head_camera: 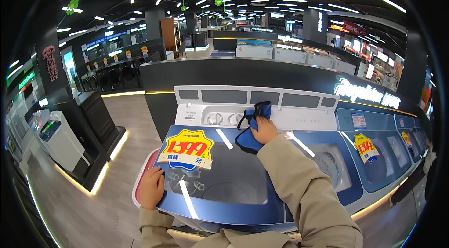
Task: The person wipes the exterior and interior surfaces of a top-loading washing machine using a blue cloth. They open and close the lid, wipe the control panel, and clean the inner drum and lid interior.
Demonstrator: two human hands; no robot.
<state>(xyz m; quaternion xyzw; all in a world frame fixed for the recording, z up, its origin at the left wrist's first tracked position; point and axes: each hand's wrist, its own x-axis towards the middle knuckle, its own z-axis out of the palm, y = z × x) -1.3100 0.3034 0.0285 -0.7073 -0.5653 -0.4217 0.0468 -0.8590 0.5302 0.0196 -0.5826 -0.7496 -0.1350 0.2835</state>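
Observation:
Before me stands a twin-tub washing machine with a blue top [224, 207] and dark see-through lids. My right hand [263, 130] presses a blue cloth with black edging [259, 139] against the white control panel [191, 116], just right of its two round knobs [224, 119]. Part of the cloth is hidden under my fingers. My left hand [151, 188] rests on the machine's left edge and holds nothing. A yellow and red price sign [187, 148] lies on the left lid. The long panel flap [224, 96] stands raised behind the knobs.
A red basin with a white rim [140, 179] sits beside the machine's left side. More blue washing machines [373, 156] line up on the right. Behind runs a black partition [245, 72] with a lit sign [366, 92]. Wooden flooring [115, 209] stretches left, towards a white washer [63, 142].

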